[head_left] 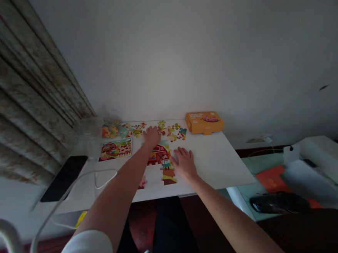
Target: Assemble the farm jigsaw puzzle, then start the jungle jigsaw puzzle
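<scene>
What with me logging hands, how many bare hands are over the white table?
2. The bare left hand is at loose, multicoloured puzzle pieces; the bare right hand is beside the partly joined red-barn puzzle. None seems hidden.

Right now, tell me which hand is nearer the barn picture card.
Left. The left hand is to the right of the card, at the loose puzzle pieces; the right hand is farther right, beside the joined pieces.

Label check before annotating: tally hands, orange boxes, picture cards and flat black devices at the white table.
Hands: 2, left hand and right hand
Orange box: 1
Picture card: 1
Flat black device: 1
Total: 5
</scene>
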### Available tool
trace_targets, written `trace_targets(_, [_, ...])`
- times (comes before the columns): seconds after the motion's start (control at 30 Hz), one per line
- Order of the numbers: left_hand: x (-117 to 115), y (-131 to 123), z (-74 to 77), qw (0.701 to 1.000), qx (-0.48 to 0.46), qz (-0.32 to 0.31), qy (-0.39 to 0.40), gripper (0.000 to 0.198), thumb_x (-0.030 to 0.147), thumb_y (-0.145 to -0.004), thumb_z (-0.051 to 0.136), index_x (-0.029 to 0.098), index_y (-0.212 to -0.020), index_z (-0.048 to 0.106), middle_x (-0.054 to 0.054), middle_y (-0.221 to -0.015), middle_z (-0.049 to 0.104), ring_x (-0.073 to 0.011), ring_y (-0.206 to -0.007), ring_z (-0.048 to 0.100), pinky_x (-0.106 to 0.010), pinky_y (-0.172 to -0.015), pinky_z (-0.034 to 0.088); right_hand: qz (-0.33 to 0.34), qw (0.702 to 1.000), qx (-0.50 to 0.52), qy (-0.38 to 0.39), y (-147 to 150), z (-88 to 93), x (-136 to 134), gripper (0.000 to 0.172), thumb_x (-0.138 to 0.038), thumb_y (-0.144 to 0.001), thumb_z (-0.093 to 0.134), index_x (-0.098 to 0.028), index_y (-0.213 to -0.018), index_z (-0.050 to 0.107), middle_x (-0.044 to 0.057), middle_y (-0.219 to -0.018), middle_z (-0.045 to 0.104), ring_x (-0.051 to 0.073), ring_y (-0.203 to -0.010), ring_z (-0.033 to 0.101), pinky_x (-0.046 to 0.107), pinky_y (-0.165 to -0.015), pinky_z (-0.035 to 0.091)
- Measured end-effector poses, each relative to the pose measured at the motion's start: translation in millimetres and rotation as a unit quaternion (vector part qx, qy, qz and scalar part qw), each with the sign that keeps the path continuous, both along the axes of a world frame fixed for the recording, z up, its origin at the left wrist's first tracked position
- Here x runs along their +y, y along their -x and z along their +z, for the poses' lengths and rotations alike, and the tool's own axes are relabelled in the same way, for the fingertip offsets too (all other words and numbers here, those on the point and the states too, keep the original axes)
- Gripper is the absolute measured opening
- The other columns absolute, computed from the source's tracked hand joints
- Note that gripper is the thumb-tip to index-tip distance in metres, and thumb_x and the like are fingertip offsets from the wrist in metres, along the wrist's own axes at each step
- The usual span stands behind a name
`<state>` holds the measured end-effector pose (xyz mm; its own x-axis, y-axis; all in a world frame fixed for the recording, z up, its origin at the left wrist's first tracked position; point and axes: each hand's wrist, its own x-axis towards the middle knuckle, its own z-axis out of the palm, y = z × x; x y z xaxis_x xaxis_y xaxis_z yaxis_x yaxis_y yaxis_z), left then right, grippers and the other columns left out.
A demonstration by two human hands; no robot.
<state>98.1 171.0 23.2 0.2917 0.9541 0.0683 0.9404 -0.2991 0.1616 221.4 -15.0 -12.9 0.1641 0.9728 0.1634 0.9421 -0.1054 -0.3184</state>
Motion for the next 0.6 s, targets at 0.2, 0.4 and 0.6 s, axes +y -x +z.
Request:
trace_targets(0.2, [33,43,-8.6,0.999,0.032,-0.040,0.011,0.041,0.031,-0.101,0.039,0.020,-0.131,0.065,-0.016,-0.144,0.059,-0.0329,-0.136,0.051,-0.058,-0.116,0.032,0.002,1.000,-0.002,0.001,0,-0.2,1,0.043,-0.047,-0.104,0.046,-0.022,-0.136,0.059,0.014,-0.151,0.054,0.031,-0.142,0.044,0.059,-0.120,0.023])
trace_targets(0.4, [43,91,-16.2,0.996,0.020,0.076,-0.050,0.062,0.051,-0.103,0.031,0.017,-0.152,0.048,-0.018,-0.163,0.038,-0.0378,-0.151,0.032,-0.061,-0.123,0.018,0.003,1.000,-0.012,-0.004,0,-1.9,1,0.044,-0.047,-0.104,0.046,-0.021,-0.136,0.060,0.015,-0.151,0.054,0.032,-0.141,0.045,0.060,-0.119,0.024])
trace_targets(0.6, [48,103,-23.1,0.991,0.022,0.125,0.037,0.079,0.064,-0.098,0.030,0.011,-0.156,0.041,-0.022,-0.166,0.030,-0.0392,-0.155,0.023,-0.059,-0.125,0.016,0.002,1.000,-0.021,-0.010,1,-2.0,0,0.043,-0.044,-0.104,0.045,-0.019,-0.136,0.060,0.015,-0.149,0.055,0.032,-0.140,0.045,0.060,-0.119,0.025])
